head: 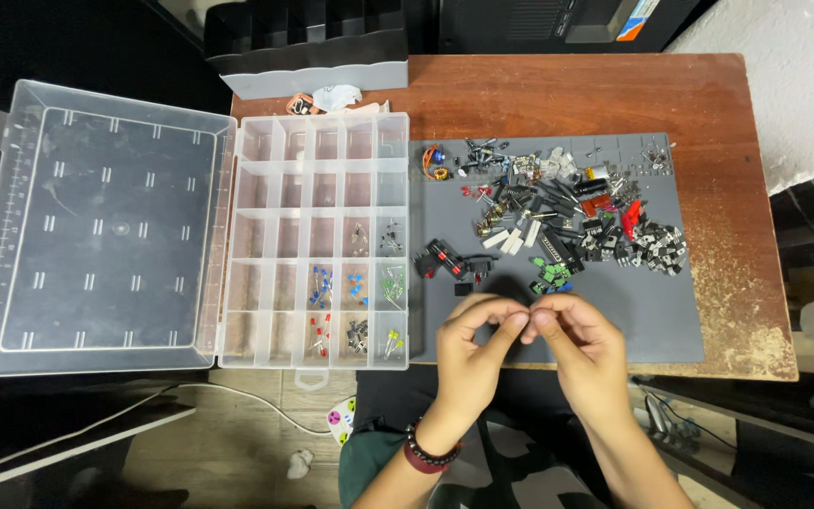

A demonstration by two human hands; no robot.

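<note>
Fingers (pixel 518 319) of left hand (pixel 471 351) and right hand (pixel 584 345) pinched together tip to tip over the near edge of the grey mat (pixel 652 325), on something too small to make out. Beyond, on the mat: loose pile of electronic parts (pixel 567 212). Left of the mat on the counter (pixel 708 94): clear organizer box (pixel 322 240), lid open, coloured LEDs and small dark parts in its near right compartments, the rest apparently empty.

We see a black plastic bin (pixel 308 47) at the back of the wooden table (pixel 567 90), a white cable (pixel 237 396) on the floor, and a white wall (pixel 793 66).
</note>
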